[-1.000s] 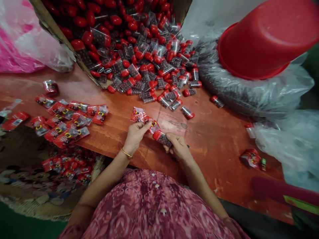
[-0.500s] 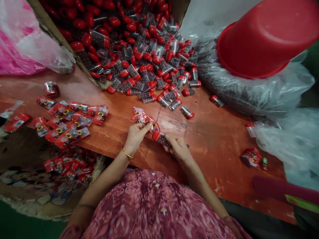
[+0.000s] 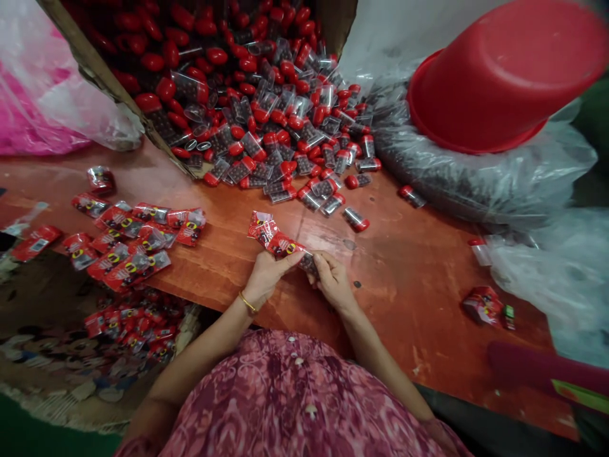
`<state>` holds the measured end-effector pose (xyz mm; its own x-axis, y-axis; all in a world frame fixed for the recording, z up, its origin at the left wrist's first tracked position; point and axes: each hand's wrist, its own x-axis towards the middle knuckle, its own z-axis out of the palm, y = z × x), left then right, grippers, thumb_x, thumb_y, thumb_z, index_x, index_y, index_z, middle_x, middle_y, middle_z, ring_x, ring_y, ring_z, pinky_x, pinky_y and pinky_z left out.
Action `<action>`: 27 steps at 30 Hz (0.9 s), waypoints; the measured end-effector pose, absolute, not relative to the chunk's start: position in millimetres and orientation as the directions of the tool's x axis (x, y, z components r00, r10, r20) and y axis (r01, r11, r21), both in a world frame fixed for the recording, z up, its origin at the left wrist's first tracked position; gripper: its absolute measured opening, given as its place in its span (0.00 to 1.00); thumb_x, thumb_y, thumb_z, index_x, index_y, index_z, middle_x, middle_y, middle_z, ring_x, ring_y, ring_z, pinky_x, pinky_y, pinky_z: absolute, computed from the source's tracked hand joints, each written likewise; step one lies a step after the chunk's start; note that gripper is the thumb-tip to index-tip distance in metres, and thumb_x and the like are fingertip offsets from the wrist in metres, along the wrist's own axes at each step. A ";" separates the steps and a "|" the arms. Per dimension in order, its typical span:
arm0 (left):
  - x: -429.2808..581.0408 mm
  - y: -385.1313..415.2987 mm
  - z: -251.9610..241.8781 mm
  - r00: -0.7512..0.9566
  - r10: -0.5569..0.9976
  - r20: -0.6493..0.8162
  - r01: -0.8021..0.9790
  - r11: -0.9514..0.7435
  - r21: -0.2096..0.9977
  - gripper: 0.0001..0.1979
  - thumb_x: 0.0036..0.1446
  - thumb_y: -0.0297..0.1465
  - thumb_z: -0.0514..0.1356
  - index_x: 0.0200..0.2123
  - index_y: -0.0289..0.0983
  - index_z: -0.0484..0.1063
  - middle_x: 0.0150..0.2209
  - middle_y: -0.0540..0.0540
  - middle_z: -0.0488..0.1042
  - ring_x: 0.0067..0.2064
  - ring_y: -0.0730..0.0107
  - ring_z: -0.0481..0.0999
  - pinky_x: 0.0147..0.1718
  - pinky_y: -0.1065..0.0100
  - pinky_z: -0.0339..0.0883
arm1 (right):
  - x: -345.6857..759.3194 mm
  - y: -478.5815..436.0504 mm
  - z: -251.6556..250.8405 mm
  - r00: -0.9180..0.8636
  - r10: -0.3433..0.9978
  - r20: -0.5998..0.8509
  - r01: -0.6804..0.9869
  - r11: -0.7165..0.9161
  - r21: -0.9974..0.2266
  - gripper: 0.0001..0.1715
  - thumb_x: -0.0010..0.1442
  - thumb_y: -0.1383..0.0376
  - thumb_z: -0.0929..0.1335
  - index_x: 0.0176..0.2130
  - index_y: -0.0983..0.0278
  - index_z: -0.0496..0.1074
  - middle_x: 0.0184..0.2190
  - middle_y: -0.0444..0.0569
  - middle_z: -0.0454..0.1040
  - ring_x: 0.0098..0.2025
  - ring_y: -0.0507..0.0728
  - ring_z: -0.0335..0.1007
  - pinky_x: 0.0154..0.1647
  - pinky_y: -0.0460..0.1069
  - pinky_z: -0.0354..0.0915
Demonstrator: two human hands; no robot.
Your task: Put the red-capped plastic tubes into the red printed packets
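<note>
My left hand (image 3: 267,274) is closed on a red printed plastic sleeve (image 3: 266,232), pinching it between thumb and fingers. From the right, my right hand (image 3: 337,280) grips a small clear container (image 3: 309,264) filled with dark pieces. Its capped end now sits inside the sleeve, with the dark clear end still showing by my right fingertips. Finished-looking red sleeved containers (image 3: 128,238) lie grouped on the table left of my hands. Ahead, a heap of bare red-capped containers (image 3: 280,139) spills out of a cardboard box (image 3: 157,143).
A red bucket (image 3: 495,82) stands upside down on a clear bag of dark pieces (image 3: 457,184). More sleeved containers (image 3: 137,324) fill a box below the table's left edge. At right lie a red packet (image 3: 483,306) and clear plastic bags (image 3: 547,273). A pink bag (image 3: 38,114) sits far left.
The container has moved left into the sleeve, and its red cap is now covered. My hands have come closer together. The view has shifted slightly.
</note>
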<state>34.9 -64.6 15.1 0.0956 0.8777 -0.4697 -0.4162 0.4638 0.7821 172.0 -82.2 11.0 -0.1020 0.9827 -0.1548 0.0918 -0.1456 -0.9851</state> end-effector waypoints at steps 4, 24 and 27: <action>40.7 -68.3 11.3 0.019 0.899 -0.438 -0.468 0.396 0.790 0.14 0.36 0.35 0.69 0.23 0.32 0.70 0.24 0.51 0.72 0.27 0.76 0.70 0.31 0.72 0.65 | 162.2 -81.6 6.0 -0.151 0.959 -0.241 0.088 -0.230 -0.969 0.27 0.55 0.42 0.59 0.25 0.62 0.60 0.13 0.37 0.61 0.12 0.46 0.51 0.12 0.44 0.50; 9.5 -61.2 22.9 0.029 0.875 -0.483 -0.555 0.416 0.720 0.12 0.38 0.35 0.69 0.25 0.35 0.73 0.28 0.47 0.77 0.32 0.72 0.75 0.34 0.71 0.67 | 163.9 -47.6 2.0 0.015 0.999 0.045 0.451 0.033 -0.892 0.21 0.57 0.49 0.61 0.25 0.62 0.63 0.22 0.46 0.69 0.25 0.53 0.65 0.29 0.49 0.64; -33.8 -50.3 26.2 -0.267 0.847 -0.460 -0.626 0.211 0.751 0.10 0.48 0.39 0.63 0.28 0.39 0.73 0.37 0.47 0.78 0.43 0.70 0.76 0.42 0.71 0.67 | 205.5 -24.0 2.1 0.151 0.954 0.258 0.806 0.033 -0.591 0.16 0.57 0.55 0.62 0.38 0.65 0.69 0.40 0.59 0.73 0.44 0.64 0.65 0.47 0.60 0.59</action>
